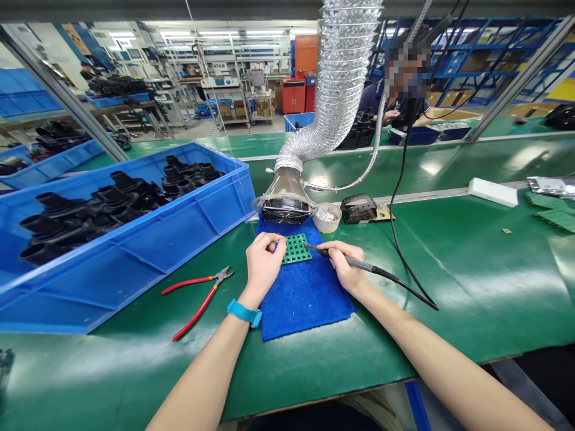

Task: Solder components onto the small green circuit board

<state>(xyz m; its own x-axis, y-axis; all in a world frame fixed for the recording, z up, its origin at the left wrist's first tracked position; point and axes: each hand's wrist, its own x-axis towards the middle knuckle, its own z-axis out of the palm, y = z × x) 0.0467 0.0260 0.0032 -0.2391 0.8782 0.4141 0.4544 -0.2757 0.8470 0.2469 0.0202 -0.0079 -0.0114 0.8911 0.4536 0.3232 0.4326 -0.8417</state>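
A green circuit board (296, 249) with rows of dark round spots lies on a blue cloth (305, 299). My right hand (345, 263) grips a soldering iron (359, 263) like a pen, its tip at the board's right part. At the board's left edge is my left hand (267, 257), fingers pinched together; what they hold is too small to make out. A blue band (244, 312) circles my left wrist. Red-handled cutting pliers (204, 299) lie spread apart on the bench, left of that hand.
A fume hood (288, 194) on a silver duct (344, 66) stands behind the board. Beside it are a small round tub (327, 217) and a soldering iron stand (362, 209). To the left is a blue crate (188, 221) of black parts. A person (404, 90) sits opposite.
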